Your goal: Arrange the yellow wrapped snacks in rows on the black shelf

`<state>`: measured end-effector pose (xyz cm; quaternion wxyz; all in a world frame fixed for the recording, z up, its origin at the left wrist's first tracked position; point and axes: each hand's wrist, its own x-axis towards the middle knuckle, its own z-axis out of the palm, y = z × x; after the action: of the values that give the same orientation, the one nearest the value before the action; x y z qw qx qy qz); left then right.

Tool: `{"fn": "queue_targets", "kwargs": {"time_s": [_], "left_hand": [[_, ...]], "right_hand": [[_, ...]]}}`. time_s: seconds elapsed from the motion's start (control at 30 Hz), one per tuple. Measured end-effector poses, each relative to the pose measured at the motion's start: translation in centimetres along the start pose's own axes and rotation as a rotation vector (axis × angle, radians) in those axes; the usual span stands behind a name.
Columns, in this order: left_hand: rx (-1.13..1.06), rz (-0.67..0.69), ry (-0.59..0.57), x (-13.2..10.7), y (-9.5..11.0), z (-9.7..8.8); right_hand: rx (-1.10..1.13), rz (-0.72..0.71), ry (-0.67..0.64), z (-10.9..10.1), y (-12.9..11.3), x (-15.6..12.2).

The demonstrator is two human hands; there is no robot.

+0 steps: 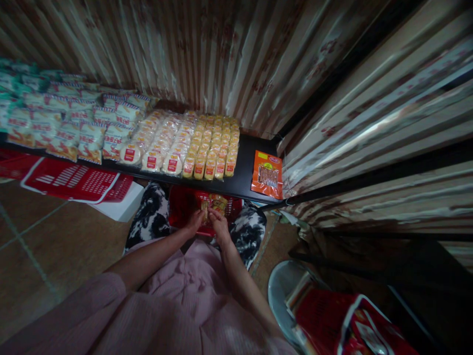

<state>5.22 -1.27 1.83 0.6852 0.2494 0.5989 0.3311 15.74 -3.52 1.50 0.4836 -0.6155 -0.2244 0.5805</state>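
My left hand [195, 222] and my right hand [219, 226] meet over a red basket [178, 207] between my knees. Between their fingertips is a small yellowish wrapped snack [205, 211], and both hands look closed on it. More yellow wrapped snacks [219, 201] lie in the basket just beyond my right hand. On the black shelf [246, 170] above the basket stand rows of yellow wrapped snacks [210, 148]. Left of them are rows of pale round wrapped snacks [162, 143] with red labels.
White-and-blue snack bags [90, 135] and green bags [9, 91] fill the shelf's left. An orange packet [267, 173] lies at its right end. Another red basket [74, 180] sits below left. At lower right, a stool [283, 283] stands beside a red basket [325, 315]. Curtains [207, 54] hang behind.
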Motion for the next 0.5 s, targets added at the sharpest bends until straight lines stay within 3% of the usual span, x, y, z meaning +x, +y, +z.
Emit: {"fn": "queue_targets", "kwargs": {"time_s": [0.3, 0.5], "left_hand": [[-0.168, -0.002, 0.001, -1.2, 0.4, 0.6], [-0.314, -0.116, 0.004, -1.3, 1.0, 0.3]], "right_hand": [[-0.082, -0.086, 0.042, -0.1, -0.8, -0.7], [-0.200, -0.196, 0.040, -0.2, -1.2, -0.9]]}}
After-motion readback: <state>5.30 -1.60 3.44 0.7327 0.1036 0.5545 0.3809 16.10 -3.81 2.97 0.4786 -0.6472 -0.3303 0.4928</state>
